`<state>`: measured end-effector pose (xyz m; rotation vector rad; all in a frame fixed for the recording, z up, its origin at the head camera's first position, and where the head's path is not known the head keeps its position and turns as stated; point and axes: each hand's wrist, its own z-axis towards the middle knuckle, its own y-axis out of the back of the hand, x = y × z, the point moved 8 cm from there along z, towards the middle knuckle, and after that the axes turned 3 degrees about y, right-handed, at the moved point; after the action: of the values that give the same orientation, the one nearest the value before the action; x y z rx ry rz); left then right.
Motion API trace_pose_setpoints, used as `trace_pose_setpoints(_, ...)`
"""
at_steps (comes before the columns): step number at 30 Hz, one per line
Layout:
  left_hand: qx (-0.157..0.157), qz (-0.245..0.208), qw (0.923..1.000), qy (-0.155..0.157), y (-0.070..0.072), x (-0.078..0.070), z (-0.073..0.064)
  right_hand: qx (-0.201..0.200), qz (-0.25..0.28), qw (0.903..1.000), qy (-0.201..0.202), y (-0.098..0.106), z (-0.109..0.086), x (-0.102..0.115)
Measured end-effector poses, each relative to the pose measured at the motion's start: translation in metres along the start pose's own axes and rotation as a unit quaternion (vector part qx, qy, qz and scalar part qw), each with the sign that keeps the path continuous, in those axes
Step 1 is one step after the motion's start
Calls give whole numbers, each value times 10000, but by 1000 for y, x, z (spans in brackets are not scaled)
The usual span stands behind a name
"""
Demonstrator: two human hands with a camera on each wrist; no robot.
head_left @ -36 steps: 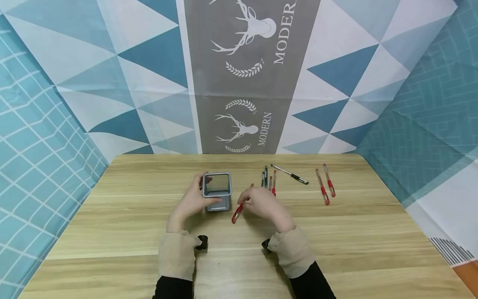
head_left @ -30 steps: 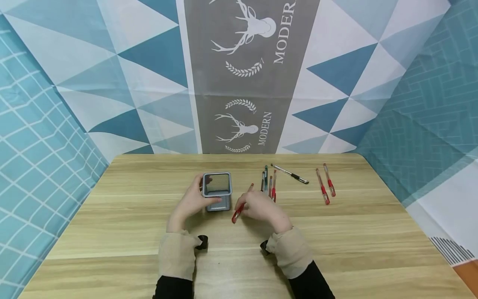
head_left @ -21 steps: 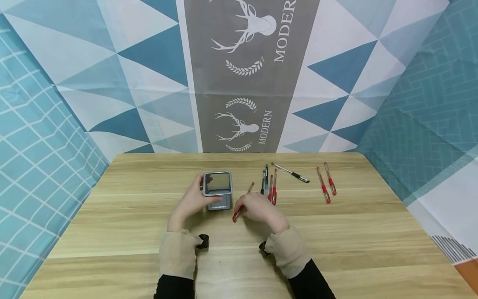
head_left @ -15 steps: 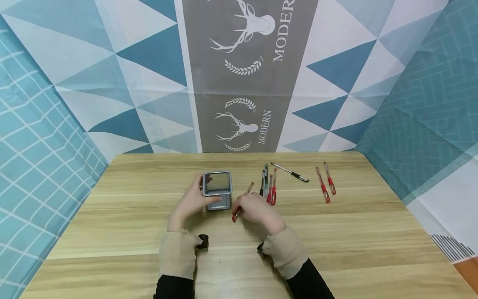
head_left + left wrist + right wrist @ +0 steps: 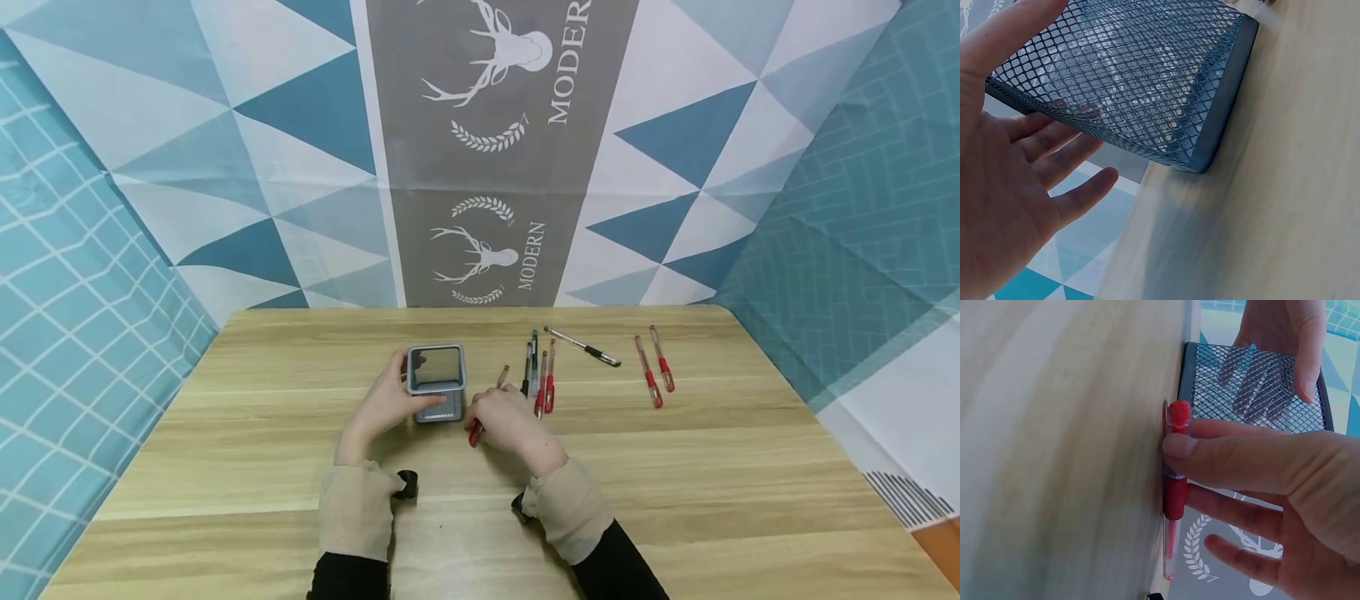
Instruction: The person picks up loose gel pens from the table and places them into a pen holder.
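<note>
- Head: farthest off, above and behind left grip (image 5: 382, 407) and right grip (image 5: 510, 419), facing forward-down over the pale wood-grain counter (image 5: 750, 492).
- Left wrist: turned sideways, close behind left grip, facing the square grey metal-mesh holder (image 5: 1129, 81).
- Right wrist: likewise behind right grip, facing the slim red-and-clear plastic pen (image 5: 1175, 499).
- All three share the holder.

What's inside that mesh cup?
No pen shows inside the mesh cup, held by the left hand. Through its open top you see the far inner wall; the near side hides part of the bottom.
</note>
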<state>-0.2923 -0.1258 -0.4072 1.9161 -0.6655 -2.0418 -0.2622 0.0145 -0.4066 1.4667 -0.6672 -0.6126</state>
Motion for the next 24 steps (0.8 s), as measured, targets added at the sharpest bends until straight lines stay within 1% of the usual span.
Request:
trace_pose_setpoints(6, 62, -24, 10000, 69, 0, -1, -1, 72, 316, 9995, -8, 0, -2, 1)
trace_pose_setpoints(10, 15, -71, 10000, 5, 0, -2, 0, 46, 437, 9990, -12, 1, -2, 1)
trace_pose_setpoints(16, -28, -159, 9998, -85, 0, -1, 2, -31, 365, 9993, 26, 2, 0, -1)
trace_pose_setpoints(20, -56, -194, 9997, -97, 1, -1, 2, -168, 396, 9990, 127, 5, 1, 0)
trace_pose_setpoints(24, -67, -116, 9998, -137, 0, -1, 2, -265, 442, 9984, 232, 6, 0, 1)
